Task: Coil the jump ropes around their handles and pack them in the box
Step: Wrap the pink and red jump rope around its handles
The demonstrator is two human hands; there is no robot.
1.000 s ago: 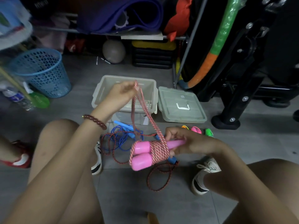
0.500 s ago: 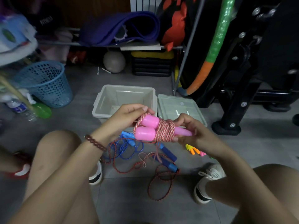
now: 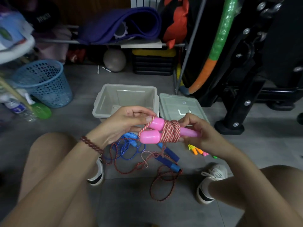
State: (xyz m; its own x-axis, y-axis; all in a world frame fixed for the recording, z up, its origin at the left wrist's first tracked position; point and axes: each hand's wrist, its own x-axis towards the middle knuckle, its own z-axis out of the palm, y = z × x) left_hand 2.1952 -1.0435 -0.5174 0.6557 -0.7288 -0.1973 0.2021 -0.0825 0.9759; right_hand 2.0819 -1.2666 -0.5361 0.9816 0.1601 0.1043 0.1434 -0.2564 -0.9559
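I hold a pink-handled jump rope [image 3: 157, 131] in front of me, its red-and-white cord wound in a thick coil [image 3: 170, 131] around both handles. My right hand [image 3: 196, 130] grips the far ends of the handles. My left hand [image 3: 124, 122] pinches the last loop of cord at the near handle caps. An open grey plastic box [image 3: 98, 104] stands on the floor just behind my hands, and its lid [image 3: 172, 102] lies to its right. On the floor below lie a blue-handled rope with red cord [image 3: 167, 158] and a tangled thin blue rope [image 3: 129, 145].
Small bright neon handles [image 3: 198, 150] lie on the floor under my right hand. A blue mesh bin [image 3: 44, 82] stands at the left, a black exercise-machine base [image 3: 232, 115] at the right. My knees and shoes [image 3: 211, 177] flank the ropes. Shelves with mats and a ball fill the back.
My left hand came down from holding the cord stretched high and now pinches it at the handle caps. The wound bundle rose toward the box, and the coil is thicker.
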